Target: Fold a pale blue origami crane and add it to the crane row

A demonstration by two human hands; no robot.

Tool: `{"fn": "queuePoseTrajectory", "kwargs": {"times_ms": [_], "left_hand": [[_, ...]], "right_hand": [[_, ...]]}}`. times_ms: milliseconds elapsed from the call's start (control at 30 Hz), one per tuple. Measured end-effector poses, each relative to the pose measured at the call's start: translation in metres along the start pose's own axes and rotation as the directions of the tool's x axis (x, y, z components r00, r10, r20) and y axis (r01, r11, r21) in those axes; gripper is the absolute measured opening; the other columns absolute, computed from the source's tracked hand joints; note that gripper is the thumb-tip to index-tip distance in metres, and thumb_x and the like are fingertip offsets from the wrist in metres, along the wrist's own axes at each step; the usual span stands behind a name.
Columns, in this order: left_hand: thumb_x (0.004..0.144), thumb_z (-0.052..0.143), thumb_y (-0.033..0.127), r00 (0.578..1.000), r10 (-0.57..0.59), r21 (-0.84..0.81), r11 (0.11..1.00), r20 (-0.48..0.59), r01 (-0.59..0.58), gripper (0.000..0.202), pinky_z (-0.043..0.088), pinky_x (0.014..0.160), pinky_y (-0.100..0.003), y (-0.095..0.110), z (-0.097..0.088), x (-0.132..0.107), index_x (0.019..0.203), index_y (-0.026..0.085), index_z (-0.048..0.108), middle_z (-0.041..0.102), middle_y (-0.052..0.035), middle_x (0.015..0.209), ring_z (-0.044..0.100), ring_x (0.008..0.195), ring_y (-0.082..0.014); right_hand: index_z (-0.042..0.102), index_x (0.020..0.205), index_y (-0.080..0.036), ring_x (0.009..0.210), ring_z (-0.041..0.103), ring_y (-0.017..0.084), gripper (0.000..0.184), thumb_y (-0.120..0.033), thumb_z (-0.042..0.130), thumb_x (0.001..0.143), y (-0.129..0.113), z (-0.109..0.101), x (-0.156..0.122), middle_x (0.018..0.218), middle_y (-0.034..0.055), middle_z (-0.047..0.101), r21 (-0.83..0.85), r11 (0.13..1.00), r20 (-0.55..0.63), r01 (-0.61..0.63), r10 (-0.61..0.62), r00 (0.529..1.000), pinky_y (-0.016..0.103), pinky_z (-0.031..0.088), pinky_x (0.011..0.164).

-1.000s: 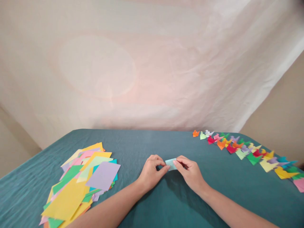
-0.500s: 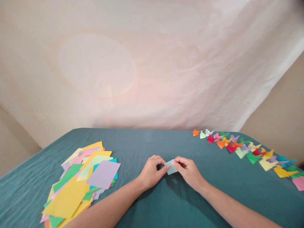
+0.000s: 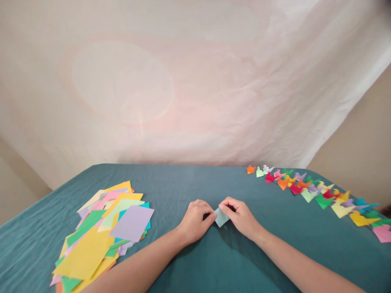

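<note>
A small folded piece of light blue paper (image 3: 220,217) is pinched between both my hands just above the teal table cloth (image 3: 195,183). My left hand (image 3: 195,221) grips its left edge with thumb and curled fingers. My right hand (image 3: 240,215) holds its top right side, fingers bent over it. The two hands nearly touch over the paper, and much of it is hidden behind the fingers.
A loose heap of coloured paper sheets (image 3: 100,232), with a lilac sheet (image 3: 132,223) on top, lies at the left. A row of several small folded paper figures (image 3: 317,194) runs along the right side. A pale wrinkled sheet (image 3: 195,81) hangs behind the table.
The blue paper has turned from lying flat and wide to a tilted, narrower shape. Both hands have drawn closer together and shifted slightly toward me.
</note>
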State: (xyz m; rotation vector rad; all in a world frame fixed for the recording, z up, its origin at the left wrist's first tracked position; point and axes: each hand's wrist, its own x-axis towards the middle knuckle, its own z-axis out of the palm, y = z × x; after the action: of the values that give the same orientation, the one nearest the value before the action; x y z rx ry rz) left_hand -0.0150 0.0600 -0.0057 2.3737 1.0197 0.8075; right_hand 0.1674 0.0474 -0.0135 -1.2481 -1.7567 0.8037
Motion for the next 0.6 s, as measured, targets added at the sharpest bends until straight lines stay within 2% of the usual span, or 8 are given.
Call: {"fn": "queuePoseTrajectory", "kwargs": {"times_ms": [167,333,467,600], "left_hand": [[0.087,0.049,0.027,0.999,-0.037,0.062,0.997,-0.021,0.038,0.021,0.038,0.082,-0.032,0.001,0.001,-0.001,0.076,0.02,0.065,0.063,-0.0027,0.086,0.054,0.088,-0.0184],[0.085,0.052,0.027,0.998,-0.04,0.099,0.994,-0.05,0.044,0.014,0.038,0.085,-0.035,-0.002,0.004,-0.002,0.091,0.021,0.063,0.06,-0.0039,0.094,0.052,0.096,-0.0207],[0.083,0.055,0.025,0.998,-0.026,0.112,0.993,-0.062,0.033,0.02,0.039,0.087,-0.037,-0.004,0.006,-0.004,0.102,0.021,0.059,0.058,-0.0054,0.1,0.051,0.099,-0.0216],[0.082,0.055,0.024,0.998,-0.005,0.116,0.993,-0.069,0.013,0.023,0.039,0.087,-0.037,-0.004,0.006,-0.005,0.104,0.02,0.057,0.058,-0.0062,0.103,0.051,0.099,-0.0215]], "right_hand": [[0.063,0.076,-0.017,0.062,0.052,0.014,0.026,-0.034,0.046,0.086,0.005,0.002,0.006,0.066,0.0002,0.059,-0.106,0.994,0.033,-0.016,0.02,0.999,0.025,0.039,0.059],[0.063,0.073,-0.02,0.071,0.053,0.015,0.024,-0.031,0.046,0.087,0.01,0.003,0.012,0.07,0.0,0.061,-0.289,0.957,0.031,0.028,-0.02,0.999,0.028,0.037,0.068],[0.063,0.075,-0.021,0.075,0.053,0.016,0.021,-0.031,0.048,0.086,0.013,0.003,0.013,0.074,0.0004,0.061,-0.397,0.917,0.011,0.029,-0.027,1.0,0.029,0.035,0.071],[0.062,0.078,-0.021,0.077,0.052,0.017,0.018,-0.031,0.05,0.085,0.014,0.002,0.013,0.077,0.0011,0.06,-0.452,0.892,-0.006,0.024,-0.03,1.0,0.03,0.033,0.072]]}}
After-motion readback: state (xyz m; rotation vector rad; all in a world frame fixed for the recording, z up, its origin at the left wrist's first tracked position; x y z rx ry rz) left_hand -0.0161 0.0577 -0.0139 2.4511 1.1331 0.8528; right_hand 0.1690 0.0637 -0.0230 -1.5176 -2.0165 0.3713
